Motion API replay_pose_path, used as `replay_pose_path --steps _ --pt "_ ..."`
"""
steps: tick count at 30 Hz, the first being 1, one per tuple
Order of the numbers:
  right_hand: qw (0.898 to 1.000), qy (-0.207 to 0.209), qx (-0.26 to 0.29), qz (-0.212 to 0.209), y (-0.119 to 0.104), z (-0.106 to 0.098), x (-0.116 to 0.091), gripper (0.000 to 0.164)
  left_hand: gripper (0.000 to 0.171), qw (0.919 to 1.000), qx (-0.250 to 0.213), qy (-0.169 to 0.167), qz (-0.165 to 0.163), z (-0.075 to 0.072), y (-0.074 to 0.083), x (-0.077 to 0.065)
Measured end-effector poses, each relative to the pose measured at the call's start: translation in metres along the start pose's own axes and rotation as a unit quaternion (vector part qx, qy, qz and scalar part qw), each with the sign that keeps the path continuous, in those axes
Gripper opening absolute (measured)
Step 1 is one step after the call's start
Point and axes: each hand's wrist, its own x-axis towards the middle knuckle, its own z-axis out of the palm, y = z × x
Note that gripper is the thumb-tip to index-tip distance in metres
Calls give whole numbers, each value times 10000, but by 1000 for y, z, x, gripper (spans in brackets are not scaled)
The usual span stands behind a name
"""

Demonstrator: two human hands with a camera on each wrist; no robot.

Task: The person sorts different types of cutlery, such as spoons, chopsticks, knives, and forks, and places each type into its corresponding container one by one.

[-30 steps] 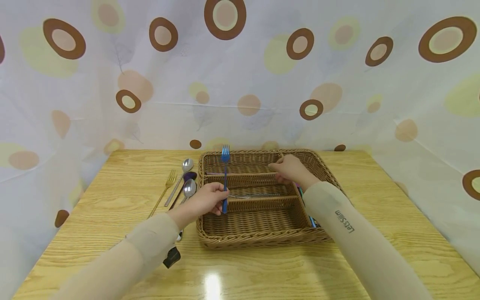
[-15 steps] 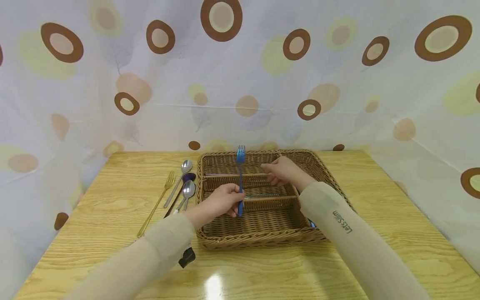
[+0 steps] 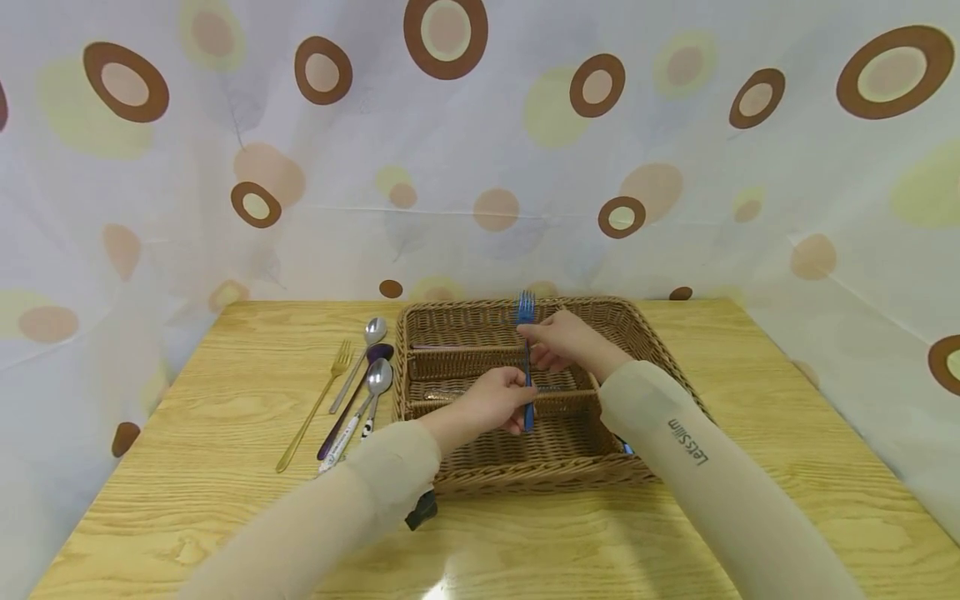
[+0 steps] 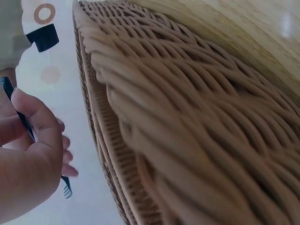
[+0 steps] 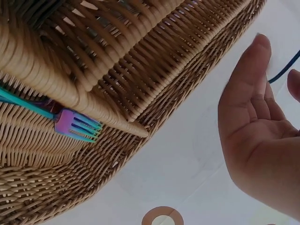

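Note:
A blue fork (image 3: 528, 408) stands tines up over the basket, spanning both hands. My left hand (image 3: 491, 402) pinches the lower end of its handle between thumb and fingers. Higher up, my right hand (image 3: 566, 340) meets the neck just below the tines, with a fingertip across the front of it. In the right wrist view, the right hand (image 5: 255, 126) hides the fork's upper part, while the handle (image 5: 283, 68) shows to the right. Beneath both hands lies a brown wicker basket (image 3: 525, 475) with several compartments. A rainbow-coloured fork (image 5: 77, 124) lies in its right-hand compartment.
Left of the basket on the wooden table (image 3: 247, 375) lie a gold fork (image 3: 341, 358), a silver spoon (image 3: 375, 331), a dark purple spoon (image 3: 380, 352) and spoons with patterned handles (image 3: 347, 435). A patterned cloth (image 3: 450, 250) hangs behind the table.
My left hand has carried the blue fork rightward across the basket to the right hand's fingertips. The right hand has shifted only slightly left.

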Motion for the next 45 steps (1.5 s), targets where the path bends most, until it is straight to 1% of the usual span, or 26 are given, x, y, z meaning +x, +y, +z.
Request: replay_pose_path --steps 3,7,9,12,15,17,20,23,27,29,32,34,36,39,43,45 --pt "9994 -106 312 67 0 -2 1 39 20 10000 -40 -86 28 6 1 4" --pt "9953 -393 880 100 2 -4 1 31 20 9999 4 -88 82 9 1 7" --pt "9933 -525 1030 71 4 -6 2 29 24 9999 89 -59 107 9 -1 6" --pt "9918 -576 1138 74 7 -9 2 30 30 9997 206 2 147 3 -2 2" --pt "9913 -565 1186 68 12 -14 3 32 31 9993 241 166 224 -8 -2 -5" --pt "9917 -553 1156 82 18 -20 3 32 29 9987 246 361 275 -19 -3 -11" --pt "9912 -624 1161 96 31 -30 4 34 25 9962 316 750 315 -39 -9 -18" --pt "9919 -587 1118 166 47 -39 4 36 24 9921 549 1087 290 -62 -20 -26" --pt "9922 -473 1127 223 69 -50 2 38 25 9838 971 1507 88 -96 -40 -38" --pt "9936 -378 1032 258 80 -55 1 35 28 9788 1149 1693 -104 -112 -50 -44" --pt "9970 -209 643 365 93 -61 0 29 31 9727 1268 1896 -415 -134 -65 -52" --pt "9982 -120 303 494 100 -64 0 28 31 9685 1329 2006 -637 -145 -75 -57" --pt "9984 -92 29 548 105 -63 1 32 30 9637 1458 2085 -806 -154 -86 -62" --pt "9980 -135 -171 585 109 -59 2 33 28 9512 1965 2152 -1013 -163 -97 -71" --pt "9971 -332 -402 551 107 -50 2 38 24 9326 2682 2041 -1291 -172 -104 -82" --pt "9965 -442 -505 495 106 -46 2 40 21 9279 2881 1921 -1384 -176 -107 -85"
